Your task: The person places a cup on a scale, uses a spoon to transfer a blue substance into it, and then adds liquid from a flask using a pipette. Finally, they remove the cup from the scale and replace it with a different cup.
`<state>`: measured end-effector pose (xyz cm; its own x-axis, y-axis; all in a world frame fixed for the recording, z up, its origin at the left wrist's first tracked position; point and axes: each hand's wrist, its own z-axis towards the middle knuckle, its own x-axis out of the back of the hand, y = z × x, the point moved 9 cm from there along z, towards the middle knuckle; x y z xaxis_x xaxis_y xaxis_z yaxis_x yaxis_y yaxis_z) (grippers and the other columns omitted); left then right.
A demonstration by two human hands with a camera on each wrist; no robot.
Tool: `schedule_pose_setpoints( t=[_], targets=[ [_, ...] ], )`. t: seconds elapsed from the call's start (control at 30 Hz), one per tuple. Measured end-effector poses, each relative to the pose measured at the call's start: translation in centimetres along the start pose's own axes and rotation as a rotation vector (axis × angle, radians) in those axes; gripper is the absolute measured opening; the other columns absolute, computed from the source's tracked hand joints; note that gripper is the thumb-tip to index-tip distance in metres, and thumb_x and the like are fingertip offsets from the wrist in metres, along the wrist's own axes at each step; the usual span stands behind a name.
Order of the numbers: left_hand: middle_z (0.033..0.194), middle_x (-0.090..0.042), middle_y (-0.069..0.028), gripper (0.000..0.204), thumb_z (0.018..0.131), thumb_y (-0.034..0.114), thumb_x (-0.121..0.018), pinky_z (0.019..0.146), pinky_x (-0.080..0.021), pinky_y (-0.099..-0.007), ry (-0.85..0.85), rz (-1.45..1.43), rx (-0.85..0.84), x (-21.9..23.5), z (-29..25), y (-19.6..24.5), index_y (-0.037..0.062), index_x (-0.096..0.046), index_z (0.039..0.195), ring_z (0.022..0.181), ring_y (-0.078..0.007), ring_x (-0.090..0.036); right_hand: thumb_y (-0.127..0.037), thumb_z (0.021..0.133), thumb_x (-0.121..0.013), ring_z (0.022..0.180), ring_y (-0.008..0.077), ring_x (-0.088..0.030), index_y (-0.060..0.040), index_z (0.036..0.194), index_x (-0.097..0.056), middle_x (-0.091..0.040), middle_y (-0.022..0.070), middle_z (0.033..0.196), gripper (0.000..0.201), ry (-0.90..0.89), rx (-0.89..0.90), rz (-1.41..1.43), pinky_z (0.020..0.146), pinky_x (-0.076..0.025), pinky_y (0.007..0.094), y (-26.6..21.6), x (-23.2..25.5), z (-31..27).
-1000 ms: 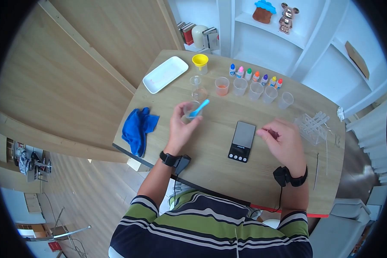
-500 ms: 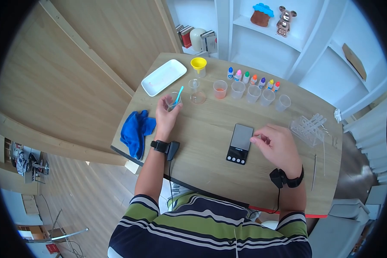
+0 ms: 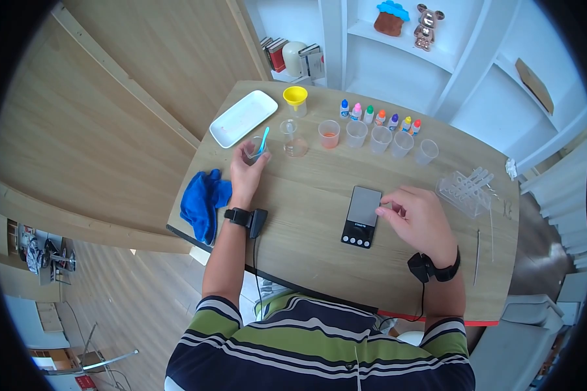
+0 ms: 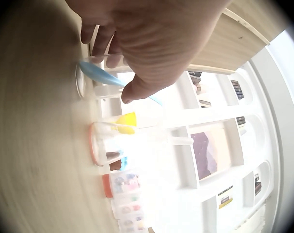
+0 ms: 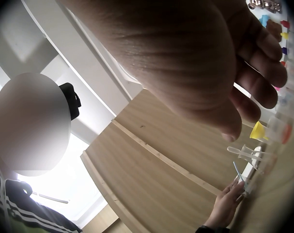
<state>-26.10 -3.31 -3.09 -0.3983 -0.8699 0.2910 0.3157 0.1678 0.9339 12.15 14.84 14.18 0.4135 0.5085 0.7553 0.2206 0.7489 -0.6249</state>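
Head view down over hands [image 3: 244,174] [image 3: 419,220]

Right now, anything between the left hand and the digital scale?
Just bare tabletop between the left hand and the scale, per the head view; the clear flask stands outside that stretch, farther back.

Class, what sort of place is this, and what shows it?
Probably a furnished room used for crafts or simple experiments: small colour-capped bottles, a digital scale and a shelved bear figurine.

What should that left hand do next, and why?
Perhaps the left hand should settle the cup and let go: its fingers are round the cup, whose base looks close to the table, and the spoon leans inside.
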Motion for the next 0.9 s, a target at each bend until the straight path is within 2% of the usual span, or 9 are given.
schedule_pose_setpoints(
  t=[0.27, 0.73, 0.83, 0.9],
  targets=[
    [0.143, -0.068, -0.0237, 0.085, 0.089, 0.022, -0.092, 0.114, -0.051, -0.0398, 0.007, -0.015, 0.002, 0.1, -0.2, 0.1, -0.0082, -0.049, 0.155, 0.133, -0.0289, -0.066, -0.024, 0.093, -0.081, 0.075, 0.0323, -0.073, -0.0027, 0.095, -0.079, -0.074, 0.0137, 0.083, 0.021, -0.03, -0.012, 0.002, 0.069, -0.055, 0.0435, 0.0, -0.2, 0.1],
    [0.144, -0.066, -0.0233, 0.09, 0.088, 0.023, -0.091, 0.113, -0.051, -0.0421, 0.038, 0.116, -0.07, 0.3, -1.1, 1.9, -0.0048, -0.044, 0.159, 0.137, -0.0324, -0.064, -0.023, 0.092, -0.082, 0.072, 0.033, -0.072, -0.0027, 0.096, -0.079, -0.073, 0.0148, 0.081, 0.021, -0.011, -0.009, 0.007, 0.068, -0.055, 0.0433, 0.1, 0.0, -0.4],
    [0.142, -0.067, -0.0227, 0.089, 0.088, 0.023, -0.091, 0.112, -0.051, -0.0429, 0.087, 0.158, -0.078, 0.8, -1.5, 2.9, -0.0039, -0.045, 0.159, 0.136, -0.0323, -0.064, -0.021, 0.092, -0.083, 0.068, 0.0304, -0.07, -0.0022, 0.097, -0.079, -0.073, 0.0141, 0.08, 0.02, -0.013, -0.024, 0.04, 0.065, -0.054, 0.0406, 0.5, 0.1, -0.6],
    [0.142, -0.067, -0.0223, 0.088, 0.088, 0.023, -0.091, 0.111, -0.051, -0.0434, 0.109, 0.186, -0.085, 1.1, -2.0, 3.8, -0.0033, -0.046, 0.159, 0.135, -0.0319, -0.064, -0.018, 0.093, -0.082, 0.066, 0.0248, -0.067, -0.0011, 0.1, -0.079, -0.073, 0.0139, 0.08, 0.018, -0.016, -0.077, 0.133, 0.062, -0.052, 0.0363, 1.5, -0.1, -0.9]
  ],
)
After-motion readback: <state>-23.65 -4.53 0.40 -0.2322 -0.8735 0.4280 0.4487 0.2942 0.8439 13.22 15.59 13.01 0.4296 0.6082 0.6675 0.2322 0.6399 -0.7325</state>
